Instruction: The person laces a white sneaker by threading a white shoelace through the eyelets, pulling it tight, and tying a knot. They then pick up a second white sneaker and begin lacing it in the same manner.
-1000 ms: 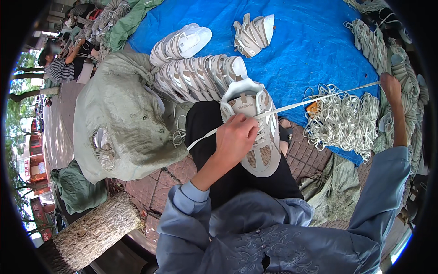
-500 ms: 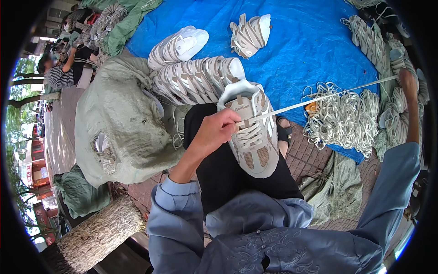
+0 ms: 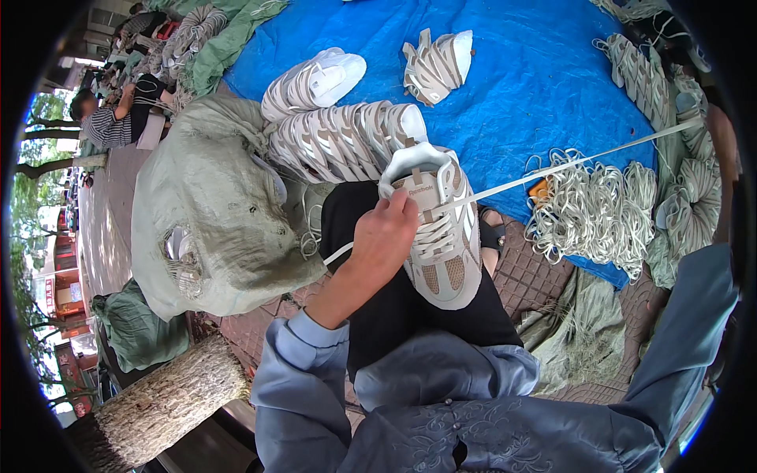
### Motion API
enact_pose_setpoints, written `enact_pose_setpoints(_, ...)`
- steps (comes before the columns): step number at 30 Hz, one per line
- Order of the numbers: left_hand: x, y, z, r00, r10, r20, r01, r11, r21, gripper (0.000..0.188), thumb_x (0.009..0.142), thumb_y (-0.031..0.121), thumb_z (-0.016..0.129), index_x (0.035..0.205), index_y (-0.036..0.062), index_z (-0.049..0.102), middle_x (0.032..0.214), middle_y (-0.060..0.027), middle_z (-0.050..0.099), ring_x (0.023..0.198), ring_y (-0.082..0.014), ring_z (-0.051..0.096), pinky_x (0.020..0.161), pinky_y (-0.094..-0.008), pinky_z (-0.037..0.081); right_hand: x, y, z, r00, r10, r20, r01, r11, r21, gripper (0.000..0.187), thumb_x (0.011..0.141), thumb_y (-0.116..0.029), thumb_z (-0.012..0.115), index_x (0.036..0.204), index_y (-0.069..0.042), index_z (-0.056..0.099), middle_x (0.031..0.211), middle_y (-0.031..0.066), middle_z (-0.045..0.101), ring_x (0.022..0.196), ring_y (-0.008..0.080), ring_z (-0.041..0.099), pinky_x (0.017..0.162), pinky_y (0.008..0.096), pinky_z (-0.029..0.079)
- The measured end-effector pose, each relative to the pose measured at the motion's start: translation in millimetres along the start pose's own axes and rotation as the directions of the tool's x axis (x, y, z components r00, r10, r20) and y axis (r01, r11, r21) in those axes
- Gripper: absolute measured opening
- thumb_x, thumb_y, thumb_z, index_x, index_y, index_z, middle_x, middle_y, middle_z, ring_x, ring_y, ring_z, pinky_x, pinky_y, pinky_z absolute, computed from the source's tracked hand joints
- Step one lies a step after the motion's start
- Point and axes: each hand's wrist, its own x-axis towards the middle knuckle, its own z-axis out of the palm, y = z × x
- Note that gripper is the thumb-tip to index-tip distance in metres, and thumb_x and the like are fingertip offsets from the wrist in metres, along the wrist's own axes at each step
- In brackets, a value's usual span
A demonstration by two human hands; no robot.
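Note:
A beige and white sneaker (image 3: 453,277) rests on my black-trousered lap, toe toward me, its lower eyelets laced. My left hand (image 3: 385,238) is closed at the sneaker's tongue, pinching a flat white shoelace (image 3: 568,166); its fingertips are partly hidden, and a piece of lace sticks out beyond the wrist. From the upper eyelets the lace runs taut to the far right. There my right hand (image 3: 719,130) grips the lace at the dark rim of the picture, its fingers hardly visible.
A pile of loose white laces (image 3: 591,213) lies on a blue tarp (image 3: 544,71) at the right. Nested sneaker uppers (image 3: 343,142) stand behind the shoe. A stuffed pale sack (image 3: 213,205) is on the left, above a log (image 3: 162,398). Another person (image 3: 110,122) sits far left.
My right hand has moved farther out to the right, drawing the lace. My left hand has turned over at the tongue, and a lace piece now shows left of its wrist.

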Motion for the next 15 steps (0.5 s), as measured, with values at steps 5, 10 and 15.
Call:
enact_pose_setpoints(5,5,2,1,0.992,-0.019,0.123,0.009,0.996,0.084,0.009,0.068,0.008,0.057,0.075,0.0054,0.052,0.077,-0.0069,0.051,0.066,-0.0218,0.058,0.051,-0.0314,0.048,17,-147,-52,0.999,-0.046,-0.001,0.039,0.85,0.525,0.024,0.067,-0.001,0.05,0.09,-0.003,0.057,0.089,0.0136,0.058,0.081,0.0324,0.056,0.068,0.0408,0.045)
enact_pose_setpoints(10,0,-4,1,0.999,-0.019,0.03,0.022,0.995,-0.1,0.009,0.07,0.01,0.058,0.074,0.0062,0.051,0.076,-0.0062,0.051,0.065,-0.0218,0.058,0.05,-0.0312,0.047,-14,-327,-188,0.848,-0.319,-0.424,0.399,-0.145,0.906,0.031,0.049,0.003,0.065,0.078,-0.006,0.057,0.086,0.0056,0.058,0.087,0.0233,0.053,0.072,0.034,0.044)
enact_pose_setpoints(15,-6,-14,9,0.995,0.038,-0.09,-0.042,0.998,-0.048,0.011,0.067,0.011,0.061,0.066,0.0068,0.051,0.07,-0.0053,0.05,0.057,-0.0185,0.056,0.047,-0.0283,0.046,-11,-395,-239,0.724,-0.386,-0.571,0.581,-0.105,0.807,0.016,0.059,-0.006,0.063,0.073,-0.008,0.056,0.071,0.003,0.054,0.078,0.0199,0.053,0.076,0.0313,0.037)
